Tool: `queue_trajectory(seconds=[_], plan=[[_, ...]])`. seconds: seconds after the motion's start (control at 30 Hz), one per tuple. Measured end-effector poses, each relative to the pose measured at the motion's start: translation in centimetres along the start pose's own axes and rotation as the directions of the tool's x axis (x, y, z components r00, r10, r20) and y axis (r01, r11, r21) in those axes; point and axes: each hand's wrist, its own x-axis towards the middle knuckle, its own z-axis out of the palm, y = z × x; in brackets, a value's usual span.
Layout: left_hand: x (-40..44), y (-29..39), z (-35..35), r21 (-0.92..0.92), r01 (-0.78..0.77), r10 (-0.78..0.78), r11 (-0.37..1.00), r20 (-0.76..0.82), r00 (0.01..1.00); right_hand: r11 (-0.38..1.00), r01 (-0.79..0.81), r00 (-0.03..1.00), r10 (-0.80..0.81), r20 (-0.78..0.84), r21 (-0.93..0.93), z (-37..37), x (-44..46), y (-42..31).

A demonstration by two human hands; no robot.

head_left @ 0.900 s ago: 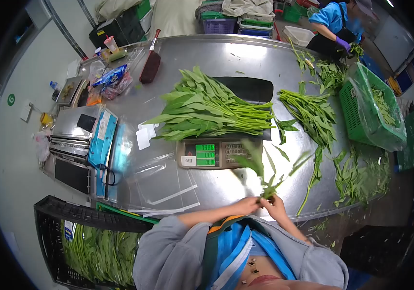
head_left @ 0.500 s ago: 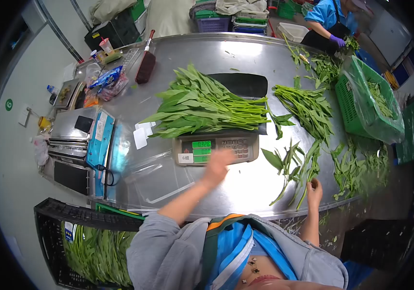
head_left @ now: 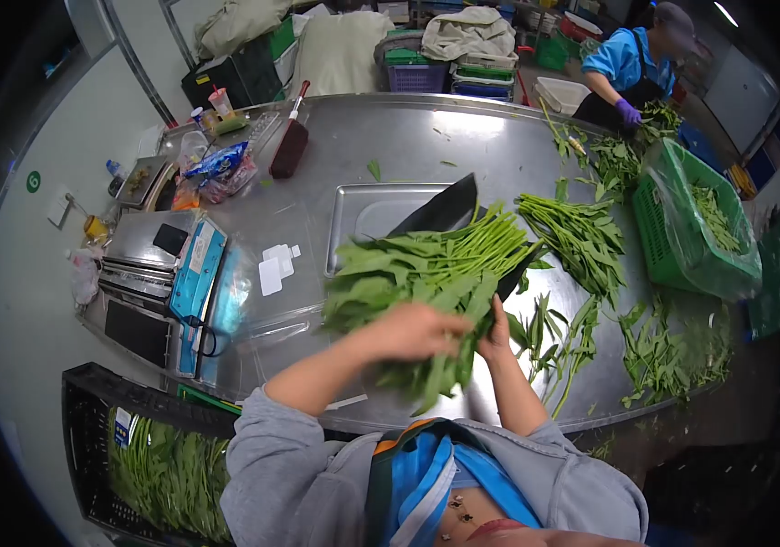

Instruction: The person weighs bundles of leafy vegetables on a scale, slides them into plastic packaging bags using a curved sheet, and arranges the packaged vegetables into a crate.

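Near the middle of the tabletop (head_left: 303,205), the blurred left hand (head_left: 417,331) crosses leaves, its grip unclear; the leafy bunch (head_left: 436,260) lies on a tilted dark sheet (head_left: 440,205), whose right side the right hand's (head_left: 497,334) grip seems clamped on. Further tipping could spill stems. Leaves look broad, green, splayed leftward; stems paler, roughly aligned.

Dk-red brush (head_left: 290,150), long handle. L of brush: blue glossy plastic pkt (head_left: 215,162); pink-topped cup w/ straw (head_left: 220,101). R of brush: purple plastic crate (head_left: 416,78); wht rect. tub (head_left: 560,96).
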Motion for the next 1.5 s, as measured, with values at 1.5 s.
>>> queue_trajectory(seconds=[1.5], plan=[[-24.3, -23.4, 13.6, -0.601, 0.220, -0.638, 0.768, -0.689, 0.344, -0.425, -0.053, 0.986, -0.163, 0.018, -0.904, -0.4, -21.3, 8.6]])
